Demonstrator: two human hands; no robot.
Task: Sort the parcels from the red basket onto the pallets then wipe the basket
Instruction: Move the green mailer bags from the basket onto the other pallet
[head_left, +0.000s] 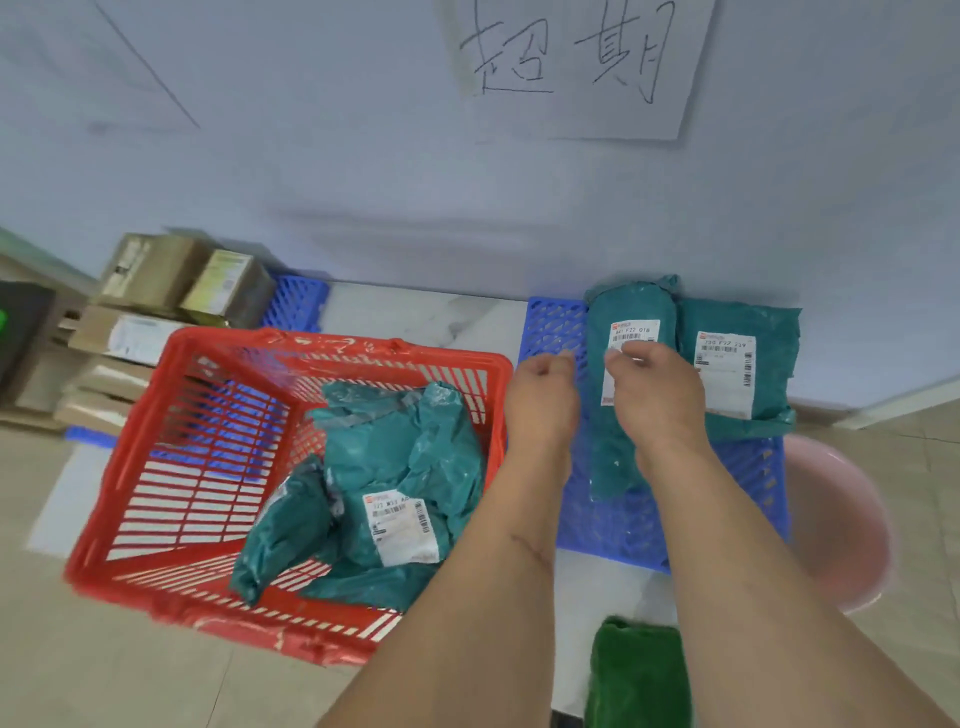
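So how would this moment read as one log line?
sorting | both hands over long teal parcel on blue pallet | parcels left in red basket

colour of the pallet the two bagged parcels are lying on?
Blue, an open lattice grid. The pallet shows in the head view, the only one.

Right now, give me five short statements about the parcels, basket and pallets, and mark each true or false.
1. Two teal parcels lie side by side on the right blue pallet. True: the long teal parcel and the flat teal parcel.
2. The red basket is empty. False: teal parcels remain, including the labelled parcel.
3. The right hand is above the long teal parcel. True.
4. The left hand grips the basket rim. False: it is over the pallet, right of the basket.
5. The green cloth lies inside the basket. False: it is on the floor near the lower edge.
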